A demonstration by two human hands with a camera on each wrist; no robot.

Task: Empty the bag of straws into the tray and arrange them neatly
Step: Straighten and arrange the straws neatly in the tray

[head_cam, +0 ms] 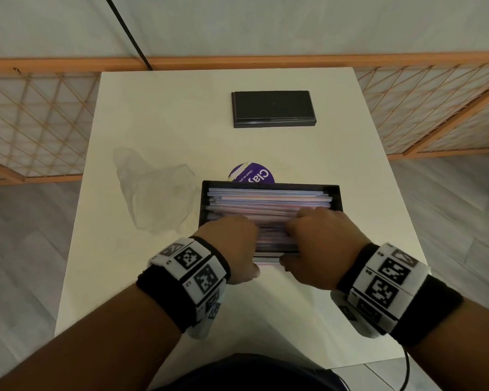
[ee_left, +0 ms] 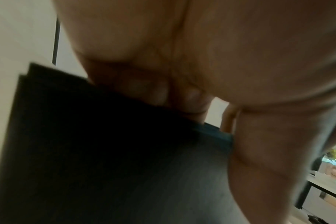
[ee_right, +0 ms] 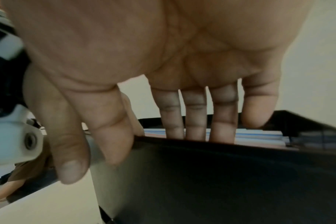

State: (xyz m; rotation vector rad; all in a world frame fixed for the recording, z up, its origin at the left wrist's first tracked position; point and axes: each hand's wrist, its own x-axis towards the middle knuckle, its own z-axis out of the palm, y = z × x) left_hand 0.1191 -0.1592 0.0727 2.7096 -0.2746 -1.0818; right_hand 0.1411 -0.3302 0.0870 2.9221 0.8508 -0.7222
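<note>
- My left hand (head_cam: 232,244) sits over the near left part of the black tray (head_cam: 335,193). In the left wrist view its fingers (ee_left: 144,89) curl down over the tray's near wall, but the view is too blurred for me to tell whether they clamp anything.
- My right hand (head_cam: 319,244) is over the near right part of the tray. In the right wrist view its fingers (ee_right: 194,118) reach straight down behind the near wall onto the straws (head_cam: 268,200), and the thumb (ee_right: 109,128) lies against the outside of that wall.
- The two hands are close together with a narrow gap between them, and straws show in that gap.
- The straws lie in the tray as a flat pastel stack, long axes running left to right along the tray's long side and roughly parallel.
- A few straw lengths seem to lie at the tray's near wall, between my hands; I cannot tell if they are inside it.
- The clear plastic bag (head_cam: 156,190) lies crumpled just left of the tray.
- A purple round lid (head_cam: 251,173) peeks out behind the tray's far wall.
- A black rectangular lid or box (head_cam: 273,108) lies well beyond the tray on the white table (head_cam: 141,114).
</note>
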